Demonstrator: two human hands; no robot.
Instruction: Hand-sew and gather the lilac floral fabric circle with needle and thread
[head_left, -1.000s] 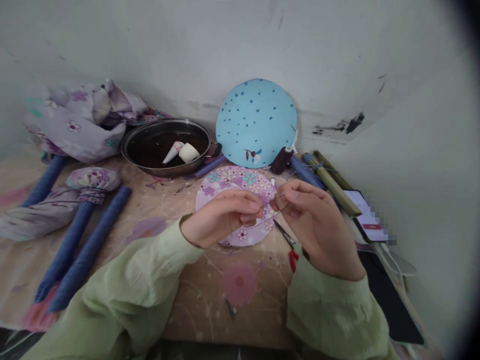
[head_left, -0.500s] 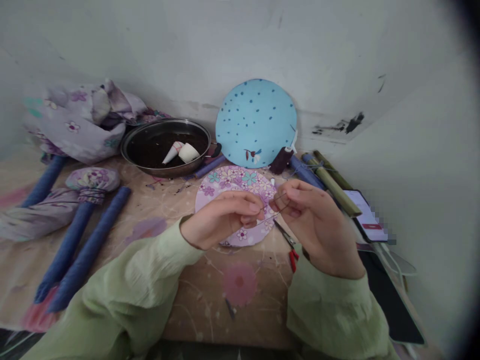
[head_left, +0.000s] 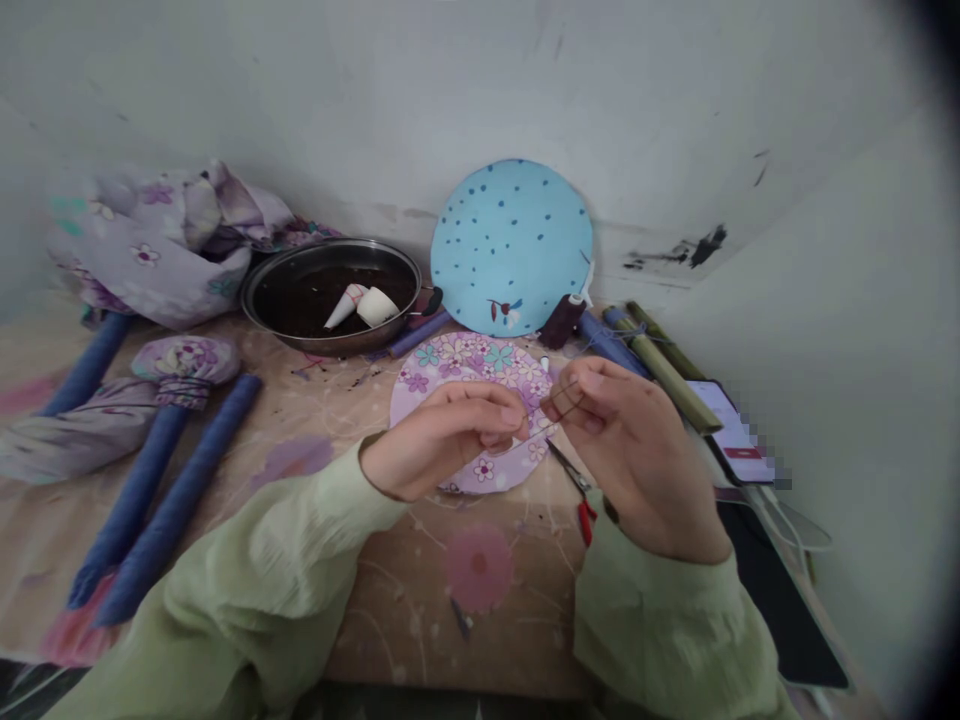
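Observation:
Above a round purple flowered fabric disc (head_left: 469, 362), both hands are raised close together. My left hand (head_left: 439, 430) is closed, its thumb and index finger pinching one end of a fine dark thread (head_left: 541, 433). The thumb and fingers of my right hand (head_left: 637, 450) pinch the same thread, which loops around its fingertips. Whether a needle is there is too small to tell. Beside the disc, partly behind my right hand, lie scissors (head_left: 576, 475) with red handles. A dark thread spool (head_left: 562, 322) stands just behind the disc.
A blue dotted disc (head_left: 514, 245) leans on the wall. Left of it sits a metal pan (head_left: 300, 290) holding two white cones. Blue wrapped rods (head_left: 180, 500) and flowered cloth (head_left: 172, 240) lie at left. Bamboo pieces (head_left: 664, 370) and a phone (head_left: 731, 430) are at right.
Both hands stay almost in place, still pinching the thread. The fingertips of my right hand have shifted very slightly, and the thread's loop lies a little differently.

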